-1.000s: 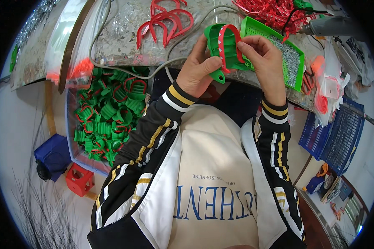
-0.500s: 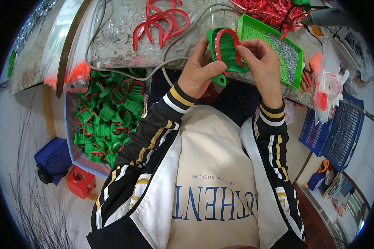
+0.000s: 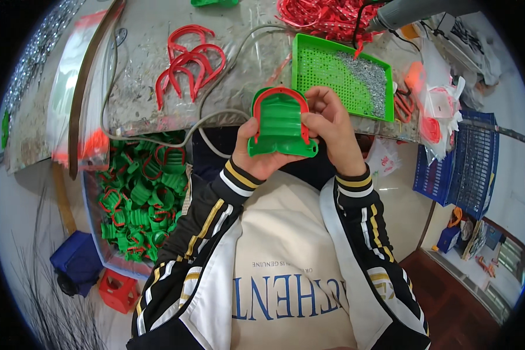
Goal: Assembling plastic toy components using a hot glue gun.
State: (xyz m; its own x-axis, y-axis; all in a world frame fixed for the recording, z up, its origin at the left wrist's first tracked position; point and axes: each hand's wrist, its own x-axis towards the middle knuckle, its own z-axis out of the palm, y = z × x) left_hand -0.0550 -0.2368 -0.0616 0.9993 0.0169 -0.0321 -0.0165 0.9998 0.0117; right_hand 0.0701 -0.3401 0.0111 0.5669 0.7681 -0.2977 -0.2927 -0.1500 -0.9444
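Note:
A green ribbed plastic piece (image 3: pixel 279 122) with a red U-shaped strip (image 3: pixel 258 111) along its inner edge faces me in front of the table's near edge. My left hand (image 3: pixel 256 153) grips it from below and the left, thumb against its left side. At its right side, my right hand (image 3: pixel 331 123) has thumb and forefinger closed on the edge where the red strip ends. The other right fingers are curled. Loose red U-shaped strips (image 3: pixel 199 65) lie on the table to the left of the piece. A green perforated tray (image 3: pixel 309 79) holds small silvery parts (image 3: pixel 372 81) at its right side.
A bin (image 3: pixel 90 219) full of green-and-red pieces stands left, below the table. A grey cable (image 3: pixel 184 140) loops across the table edge. Red dotted strips (image 3: pixel 321 14) are heaped at the back, pliers-like tools (image 3: pixel 403 102) lie right of the tray. Blue baskets (image 3: pixel 469 157) stand right.
The piece has been lowered toward me, shifted left and turned from a side tilt to face me. Both hands moved with it. The whole view has also shifted.

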